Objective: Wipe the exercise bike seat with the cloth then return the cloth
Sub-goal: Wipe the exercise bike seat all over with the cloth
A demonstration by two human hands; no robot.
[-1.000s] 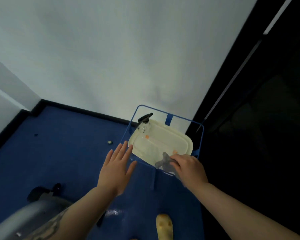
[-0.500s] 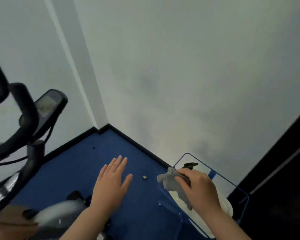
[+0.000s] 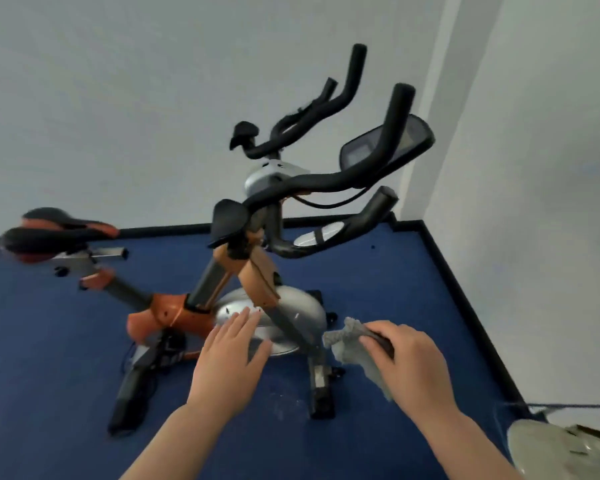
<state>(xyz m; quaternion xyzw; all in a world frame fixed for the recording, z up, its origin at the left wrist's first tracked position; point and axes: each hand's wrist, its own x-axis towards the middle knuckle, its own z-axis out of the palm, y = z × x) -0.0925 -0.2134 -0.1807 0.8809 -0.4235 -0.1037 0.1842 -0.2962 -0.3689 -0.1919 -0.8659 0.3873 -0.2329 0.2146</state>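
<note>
View has swung off the tray [image 3: 548, 441] to the exercise bike [image 3: 257, 271]. Right hand [image 3: 409, 358] now pinches the grey cloth [image 3: 354, 344], clear of the tray; left hand [image 3: 229, 351] spread, empty. Seat [image 3: 52, 233] far left of the cloth, unwiped. Pickup done, carry next.

Padded seat, brushed-looking metal, soft grey cloth.

The exercise bike [image 3: 243, 271] wears glossy orange paint on its frame, a smooth silver flywheel cover [image 3: 291, 317] low on the bike, and matt black foam-like handlebars [image 3: 343, 178] on top; its seat [image 3: 49, 233] looks smooth black padding with orange trim. The cloth [image 3: 354, 344] beside the flywheel cover is nubbly grey fabric.
</note>
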